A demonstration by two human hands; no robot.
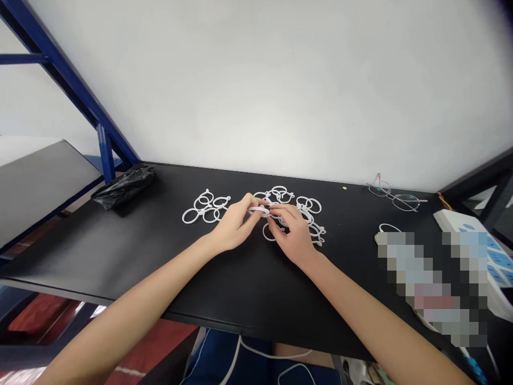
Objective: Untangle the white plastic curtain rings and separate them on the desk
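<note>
Meeting near the middle of the black desk [240, 299] in the head view, the two hands share a small white ring piece [260, 212]. The left hand [236, 222] pinches it between thumb and fingers; the right hand [294, 232] has its fingertips drawn narrow on the piece's right end. Whether they hold one ring or several cannot be told.

Just left of the left hand lies a small group of loose white rings [204, 208], some overlapping. A larger pile of white rings [309, 205] spreads behind and around the right hand, partly hidden by it.

A crumpled black plastic bag [124, 187] rests at the desk's far left. Toward the right rear lie thin-framed glasses [395, 195], with a white power strip [497, 299] nearer the right edge. Beside the strip, an object is blurred out by pixelation. A pale wall [256, 80] rises behind the desk.
</note>
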